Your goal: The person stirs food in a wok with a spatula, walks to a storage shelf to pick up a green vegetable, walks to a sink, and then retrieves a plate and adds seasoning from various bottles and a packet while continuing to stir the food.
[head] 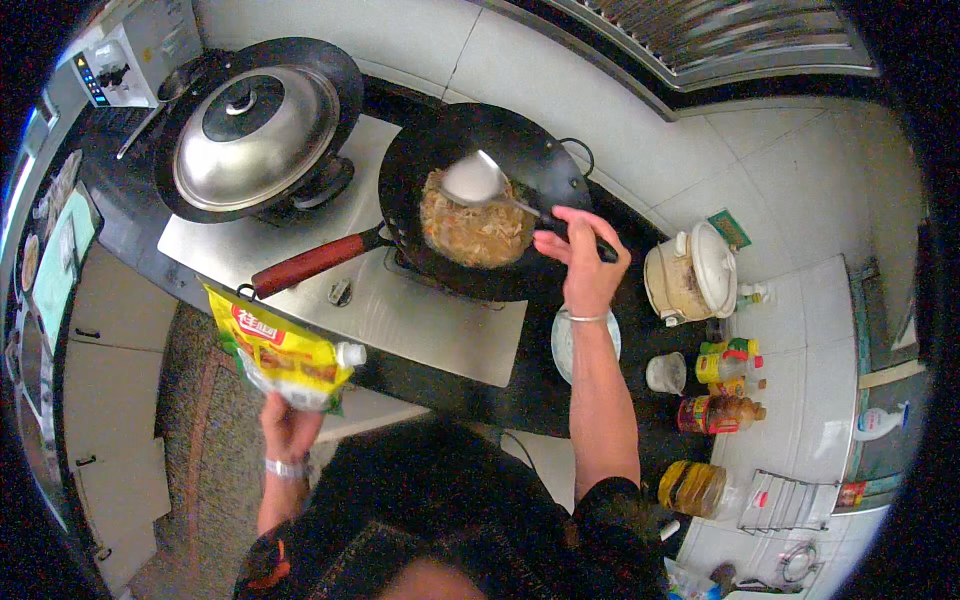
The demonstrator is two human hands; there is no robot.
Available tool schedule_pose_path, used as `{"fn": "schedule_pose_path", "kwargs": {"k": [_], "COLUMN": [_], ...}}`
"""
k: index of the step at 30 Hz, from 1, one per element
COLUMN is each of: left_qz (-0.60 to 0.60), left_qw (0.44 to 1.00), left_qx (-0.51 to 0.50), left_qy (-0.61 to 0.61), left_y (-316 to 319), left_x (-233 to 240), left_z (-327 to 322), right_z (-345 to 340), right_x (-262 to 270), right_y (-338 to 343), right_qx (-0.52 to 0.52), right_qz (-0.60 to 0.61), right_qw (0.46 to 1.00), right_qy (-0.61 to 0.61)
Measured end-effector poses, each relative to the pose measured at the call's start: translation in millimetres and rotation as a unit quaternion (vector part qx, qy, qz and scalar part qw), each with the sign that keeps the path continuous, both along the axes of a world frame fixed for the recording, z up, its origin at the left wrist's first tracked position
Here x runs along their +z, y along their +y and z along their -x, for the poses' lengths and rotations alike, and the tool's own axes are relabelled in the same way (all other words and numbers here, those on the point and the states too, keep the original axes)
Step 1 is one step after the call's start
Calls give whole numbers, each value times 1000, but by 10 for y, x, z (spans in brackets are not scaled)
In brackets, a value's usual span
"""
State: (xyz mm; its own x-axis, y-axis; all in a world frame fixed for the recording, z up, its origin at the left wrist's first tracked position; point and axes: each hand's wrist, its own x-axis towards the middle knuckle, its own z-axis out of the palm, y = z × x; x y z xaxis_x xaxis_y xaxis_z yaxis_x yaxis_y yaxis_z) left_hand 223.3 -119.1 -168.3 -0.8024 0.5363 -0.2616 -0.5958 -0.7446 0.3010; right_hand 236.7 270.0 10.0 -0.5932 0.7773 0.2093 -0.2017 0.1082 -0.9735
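My right hand [589,259] grips the dark handle of a metal wok spatula [474,178]; its blade carries a white substance above the wok. In the black wok [487,131] lies a brownish stew with shredded pieces [476,232]. The wok has a red wooden handle [307,266] and sits over the steel stove top [442,322]. My left hand [292,427] holds a yellow and green seasoning pouch [281,349] with a white screw cap, at the counter's front edge. The pouch bears writing.
A second wok with a domed metal lid [259,139] stands to the left. Right of the stove are a bowl [564,346] partly behind my forearm, a cream lidded pot [675,277], a small tub [666,373], sauce bottles [720,415] and an oil jug [694,489].
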Motion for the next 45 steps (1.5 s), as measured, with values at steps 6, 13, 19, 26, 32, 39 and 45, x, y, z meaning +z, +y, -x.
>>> {"fn": "schedule_pose_path", "kwargs": {"k": [6,13,19,26,32,39,45], "left_qz": [32,-20,-46,-32,-41,34,68], "left_qw": [999,1000,998,999,998,997,993], "left_qx": [35,-11,-29,-37,-36,26,65], "left_qy": [28,21,27,21,35,65,78], "left_y": [56,69,211,341,368,309,252], "left_x": [-25,80,158,233,200,183,191], "left_z": [-16,-12,-26,23,42,55,131], "right_z": [174,19,-417,-586,-655,-756,-810], "right_x": [-59,-81,-183,-169,40,338,304], "right_y": [100,370,195,202,105,-121,-105], "right_qx": [10,-50,-127,-85,-34,94,14], "right_qz": [54,63,46,59,37,-436,-446], "right_qw": [998,997,991,995,997,894,894], "right_qy": [-28,14,0,-12,-55,-46,-49]}}
